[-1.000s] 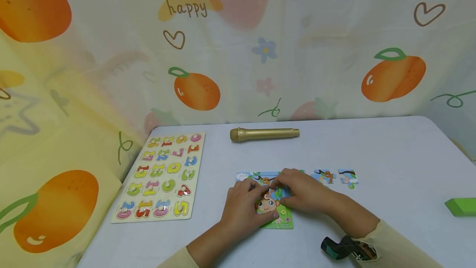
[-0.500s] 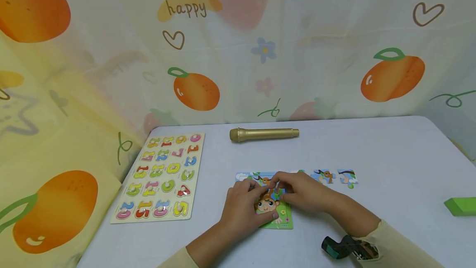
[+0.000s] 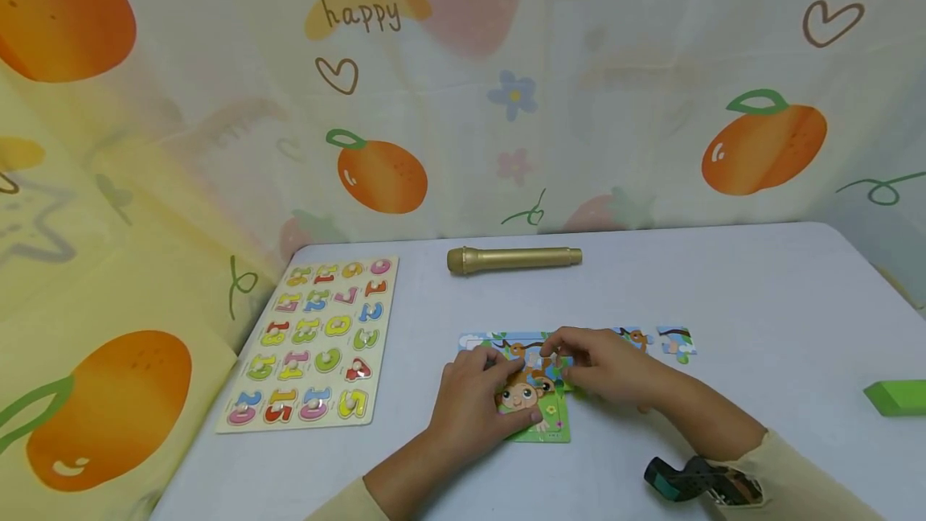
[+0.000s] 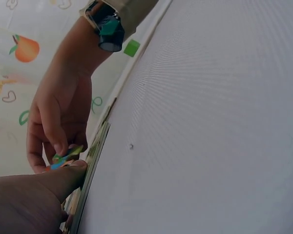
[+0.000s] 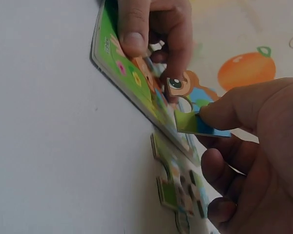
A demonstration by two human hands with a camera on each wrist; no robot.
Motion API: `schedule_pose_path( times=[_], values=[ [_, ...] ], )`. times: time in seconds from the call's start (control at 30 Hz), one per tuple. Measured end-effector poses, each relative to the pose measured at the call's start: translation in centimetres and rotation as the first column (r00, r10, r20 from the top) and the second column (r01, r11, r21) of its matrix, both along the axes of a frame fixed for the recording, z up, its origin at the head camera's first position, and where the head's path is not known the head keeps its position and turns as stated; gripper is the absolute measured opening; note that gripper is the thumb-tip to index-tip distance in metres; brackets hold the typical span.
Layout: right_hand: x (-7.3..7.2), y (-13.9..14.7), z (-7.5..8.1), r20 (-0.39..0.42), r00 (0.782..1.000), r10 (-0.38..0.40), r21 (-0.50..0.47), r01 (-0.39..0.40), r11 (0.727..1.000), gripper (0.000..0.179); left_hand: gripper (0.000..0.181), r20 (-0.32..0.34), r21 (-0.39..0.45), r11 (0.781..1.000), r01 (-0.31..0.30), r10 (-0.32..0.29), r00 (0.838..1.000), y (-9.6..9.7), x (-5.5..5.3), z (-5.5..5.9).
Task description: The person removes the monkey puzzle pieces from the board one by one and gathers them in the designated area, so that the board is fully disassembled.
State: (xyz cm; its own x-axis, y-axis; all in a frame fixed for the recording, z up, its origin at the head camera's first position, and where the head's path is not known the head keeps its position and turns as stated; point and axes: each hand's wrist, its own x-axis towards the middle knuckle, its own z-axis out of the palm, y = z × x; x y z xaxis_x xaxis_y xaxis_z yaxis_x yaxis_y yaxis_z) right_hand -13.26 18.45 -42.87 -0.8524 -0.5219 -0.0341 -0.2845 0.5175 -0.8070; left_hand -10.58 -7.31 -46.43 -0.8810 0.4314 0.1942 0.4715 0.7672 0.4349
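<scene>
A jigsaw puzzle board (image 3: 553,428) with a monkey picture lies flat on the table. My left hand (image 3: 470,400) rests on its left part, with the thumb (image 5: 135,41) pressing the printed face. Over the board's right side, my right hand (image 3: 611,364) pinches a puzzle piece (image 5: 200,122) between thumb and fingers. That piece shows a monkey's eye, blue and green, and is tilted above the board. Several loose pieces lie just right of the board, among them one with a branch (image 3: 676,342) and one with a small brown animal (image 3: 633,336), partly behind the right hand.
A wooden number board (image 3: 311,344) lies at the left of the table (image 3: 760,296). Behind the puzzle lies a gold microphone (image 3: 514,260). A green block (image 3: 897,398) sits at the far right edge. A fruit-print cloth (image 3: 615,103) hangs behind the table.
My right hand has drawn slightly right and lifted the monkey-eye puzzle piece off the board, tilting it. The left hand stays in place on the puzzle.
</scene>
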Motion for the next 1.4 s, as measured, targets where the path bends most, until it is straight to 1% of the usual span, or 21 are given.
schedule_pose_path(
  times=[0.13, 0.27, 0.4, 0.5, 0.6, 0.73, 0.83, 1.0, 1.17, 1.3, 1.4],
  values=[
    [0.2, 1.3, 0.0, 0.001, 1.0, -0.011, 0.015, 0.011, 1.0, 0.033, 0.069, 0.002, -0.003, 1.0, -0.001, 0.001, 1.0, 0.0, 0.0, 0.0],
    [0.6, 2.8, 0.2, 0.012, 0.999, -0.046, 0.039, 0.045, 0.998, 0.03, 0.069, 0.003, -0.003, 1.0, -0.002, 0.002, 1.0, 0.0, 0.0, 0.0],
    [0.9, 4.3, 0.3, 0.05, 0.995, -0.087, 0.048, 0.084, 0.995, 0.028, 0.07, 0.009, -0.011, 1.0, -0.004, 0.004, 1.0, 0.0, 0.0, 0.0],
    [1.2, 5.2, 0.4, 0.106, 0.988, -0.11, 0.021, 0.108, 0.994, 0.028, 0.07, 0.014, -0.015, 1.0, -0.005, 0.006, 1.0, 0.0, 0.0, 0.0],
    [1.5, 6.1, 0.4, 0.091, 0.988, -0.127, 0.032, 0.124, 0.992, 0.028, 0.07, 0.016, -0.017, 1.0, -0.006, 0.006, 1.0, 0.0, 0.0, 0.0],
    [1.8, 7.4, 0.4, 0.023, 0.987, -0.158, 0.103, 0.155, 0.983, 0.028, 0.071, 0.019, -0.019, 1.0, -0.003, 0.003, 1.0, 0.0, 0.0, -0.1],
    [2.1, 8.4, 0.4, -0.008, 0.984, -0.176, 0.135, 0.175, 0.975, 0.028, 0.071, 0.018, -0.022, 1.0, -0.001, 0.001, 1.0, 0.0, 0.0, -0.1],
    [2.6, 10.0, 0.2, -0.057, 0.98, -0.193, 0.146, 0.199, 0.969, 0.03, 0.071, 0.016, -0.031, 1.0, 0.002, -0.001, 1.0, 0.0, 0.0, -0.1],
    [3.2, 11.2, -0.3, -0.088, 0.976, -0.198, 0.155, 0.21, 0.965, 0.03, 0.071, 0.018, -0.035, 0.999, -0.004, 0.005, 1.0, 0.0, 0.0, 0.0],
    [3.6, 12.1, -0.7, -0.098, 0.971, -0.219, 0.191, 0.234, 0.953, 0.03, 0.071, 0.018, -0.034, 0.999, -0.004, 0.005, 1.0, 0.0, 0.0, -0.1],
    [4.0, 12.8, -1.0, -0.114, 0.968, -0.224, 0.2, 0.244, 0.949, 0.03, 0.071, 0.016, -0.036, 0.999, -0.004, 0.004, 1.0, -0.1, 0.0, -0.1]
  ],
)
